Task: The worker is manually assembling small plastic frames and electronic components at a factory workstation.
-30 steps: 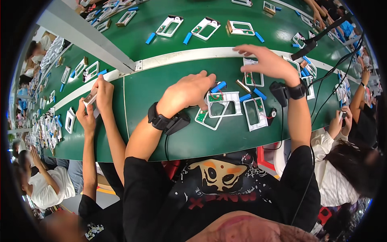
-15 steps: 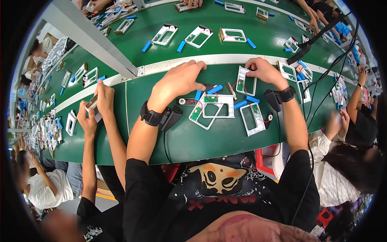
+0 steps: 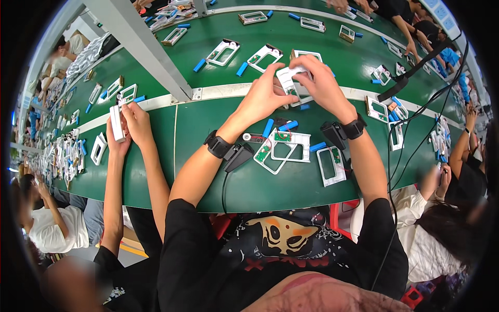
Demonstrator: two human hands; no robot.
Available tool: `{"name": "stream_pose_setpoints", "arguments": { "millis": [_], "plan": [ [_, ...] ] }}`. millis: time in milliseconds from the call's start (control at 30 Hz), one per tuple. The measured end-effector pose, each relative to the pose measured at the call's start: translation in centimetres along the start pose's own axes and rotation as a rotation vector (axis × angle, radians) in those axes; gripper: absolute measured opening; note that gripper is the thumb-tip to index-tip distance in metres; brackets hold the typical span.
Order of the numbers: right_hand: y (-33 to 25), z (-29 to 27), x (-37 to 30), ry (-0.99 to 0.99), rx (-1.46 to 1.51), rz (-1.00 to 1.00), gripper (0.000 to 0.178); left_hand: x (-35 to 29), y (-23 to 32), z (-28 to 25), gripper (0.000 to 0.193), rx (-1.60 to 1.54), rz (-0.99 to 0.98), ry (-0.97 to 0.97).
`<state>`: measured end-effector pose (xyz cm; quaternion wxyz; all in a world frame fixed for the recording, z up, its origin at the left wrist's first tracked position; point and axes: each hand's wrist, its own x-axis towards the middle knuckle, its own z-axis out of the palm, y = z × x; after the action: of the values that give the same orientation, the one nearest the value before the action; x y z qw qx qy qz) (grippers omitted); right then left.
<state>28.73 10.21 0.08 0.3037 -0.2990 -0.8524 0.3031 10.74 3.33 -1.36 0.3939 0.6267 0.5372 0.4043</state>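
Note:
Between my two hands, above the bench's inner rail, is a white plastic frame [image 3: 285, 78] with a small green circuit board on it. My left hand [image 3: 260, 99] pinches its near left side, and my right hand [image 3: 324, 87] has its fingers bent over the top and right; part of the frame is hidden behind them. Nearer me lie two overlapping white frames [image 3: 300, 158] with green boards. Blue cylindrical cells [image 3: 287, 126] with thin red wires rest against them. Another white frame [image 3: 324, 167] lies to their right, with a blue cell [image 3: 317, 146] next to it.
A grey metal post [image 3: 156, 57] rises at the left from the white rail [image 3: 223, 92]. Beyond the rail are more frames [image 3: 223, 52] and cells. Black cables [image 3: 423, 101] hang at the right. At my left, a co-worker's hands [image 3: 136, 122] hold a white housing.
My right hand has lifted the white frame and carried it left. My left hand has moved right and now grips it too. The view has shifted slightly.

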Motion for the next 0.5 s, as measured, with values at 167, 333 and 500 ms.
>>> {"name": "stream_pose_setpoints", "arguments": {
  "millis": [167, 333, 500],
  "plan": [
    [-3.3, 0.4, 1.6, 0.274, 0.402, -0.020, 0.029, 0.3, 1.9, -1.5, 0.056, -0.261, 0.077, 0.085],
    [-4.5, 0.0, 0.0, 0.191, 0.680, 0.118, 0.029, 0.2, 3.8, -2.3, 0.052, -0.559, 0.164, 0.266],
    [-5.2, 1.6, 0.0, 0.226, 0.636, 0.123, 0.019, -0.3, 3.6, -1.2, 0.054, -0.409, 0.224, 0.362]
  ]
}}
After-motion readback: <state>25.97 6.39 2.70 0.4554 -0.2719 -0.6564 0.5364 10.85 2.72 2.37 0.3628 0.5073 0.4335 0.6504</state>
